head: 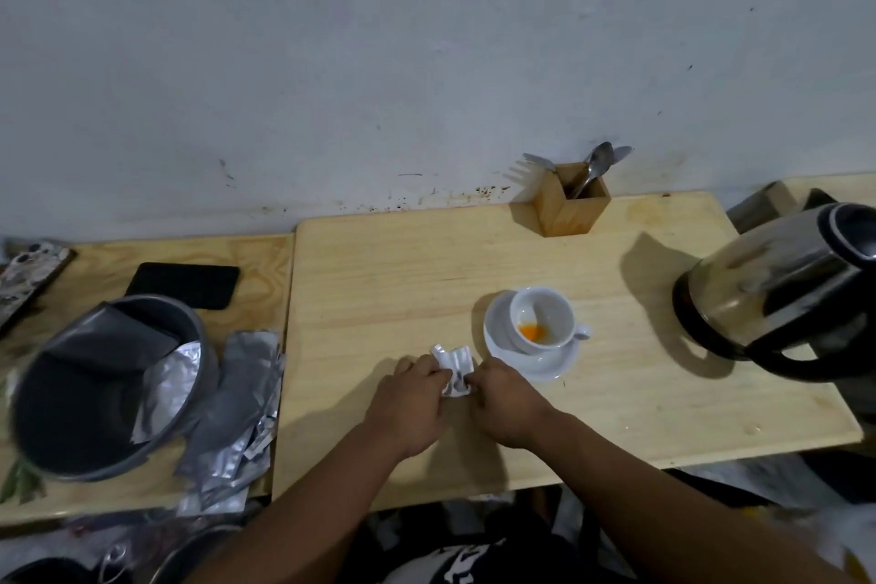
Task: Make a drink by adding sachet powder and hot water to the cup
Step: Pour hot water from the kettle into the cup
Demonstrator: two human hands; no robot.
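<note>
Already the orange powder lies in the white cup on its saucer. The left hand and right hand both pinch the crumpled sachet just beside the saucer. Leftover powder could spill onto the table; the kettle, well apart, could splash when poured.

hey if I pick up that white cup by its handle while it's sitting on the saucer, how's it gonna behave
The cup looks like glazed ceramic, so probably rigid, breakable, and a bit slick. It holds only a little orange powder, so it should feel light. It already sits tilted and off-centre on the saucer, so it may rock, and the loose saucer could shift.
</note>
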